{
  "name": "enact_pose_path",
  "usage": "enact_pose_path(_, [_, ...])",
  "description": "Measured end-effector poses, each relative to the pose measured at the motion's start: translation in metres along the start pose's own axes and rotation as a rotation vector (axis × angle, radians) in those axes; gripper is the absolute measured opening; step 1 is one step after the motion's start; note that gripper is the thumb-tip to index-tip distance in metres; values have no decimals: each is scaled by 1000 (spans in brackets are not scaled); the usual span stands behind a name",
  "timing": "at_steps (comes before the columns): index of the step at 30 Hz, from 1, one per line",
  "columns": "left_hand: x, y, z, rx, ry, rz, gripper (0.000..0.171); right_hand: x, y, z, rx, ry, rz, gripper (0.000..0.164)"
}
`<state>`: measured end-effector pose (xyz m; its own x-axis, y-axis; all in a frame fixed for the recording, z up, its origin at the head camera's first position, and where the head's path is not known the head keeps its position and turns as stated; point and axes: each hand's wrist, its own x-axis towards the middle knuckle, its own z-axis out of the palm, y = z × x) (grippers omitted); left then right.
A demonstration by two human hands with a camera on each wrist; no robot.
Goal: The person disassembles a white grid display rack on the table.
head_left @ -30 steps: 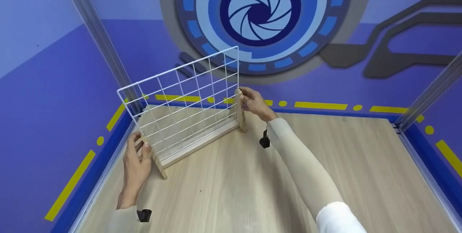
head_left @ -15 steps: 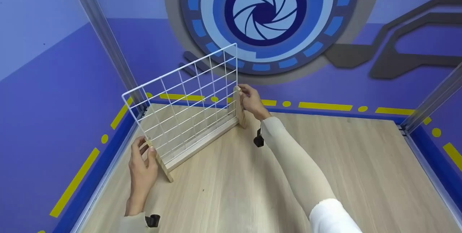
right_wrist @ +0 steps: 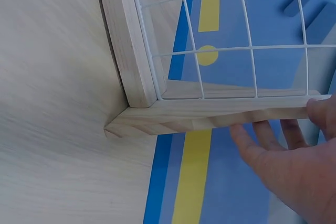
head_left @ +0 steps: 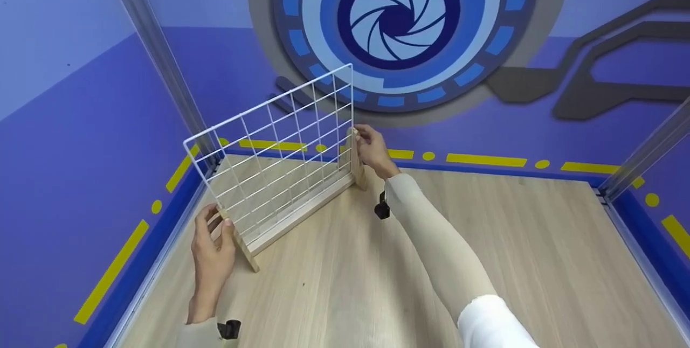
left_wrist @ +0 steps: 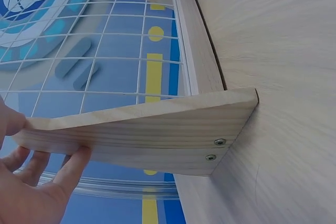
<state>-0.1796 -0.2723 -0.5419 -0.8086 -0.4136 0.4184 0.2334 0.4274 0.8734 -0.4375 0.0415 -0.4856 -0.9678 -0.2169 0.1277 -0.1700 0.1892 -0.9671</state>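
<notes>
A display rack stands tilted across the tabletop, its white wire grid point(head_left: 268, 103) rising from a pale wooden base bar point(head_left: 303, 215) between two wooden end pieces. My left hand point(head_left: 212, 256) grips the upper part of the near-left end piece point(head_left: 243, 246), thumb on one side and fingers on the other. At the far-right end piece point(head_left: 357, 167), my right hand point(head_left: 373, 148) holds the top between thumb and fingers. Two metal screws point(left_wrist: 219, 142) show on the left end piece in the left wrist view. Both end pieces reach down to the table.
Under the rack lies a light wood-grain tabletop point(head_left: 431, 262). Blue panel walls point(head_left: 474, 138) with yellow markings enclose it at the back and sides. A metal post point(head_left: 161, 62) stands in the corner behind the rack's left end.
The rack's right end has swung slightly left and away along with my right hand. The head view has shifted a little. Both hands keep their hold on the end pieces.
</notes>
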Motion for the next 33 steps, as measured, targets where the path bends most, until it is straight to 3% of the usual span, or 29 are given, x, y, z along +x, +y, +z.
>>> enact_pose_path(7, [1,-5,-5,-6,3,23,58,-8,-7,-4,0,-15,-14,39])
enact_pose_path(11, [4,-8,-5,7,20,36,57,-14,-9,-9,-10,-6,-27,40])
enact_pose_path(16, [8,-12,-4,-47,40,89,52,-22,-11,-12,-39,20,-63,42])
enact_pose_path(22, [12,-16,-4,-121,71,141,41,-32,-18,-7,-7,-6,-89,44])
enact_pose_path(28, [16,-22,5,-109,103,238,38,-44,-24,0,39,-25,-130,45])
enact_pose_path(33, [17,-25,10,-155,133,230,37,-54,-25,6,40,-46,-176,48])
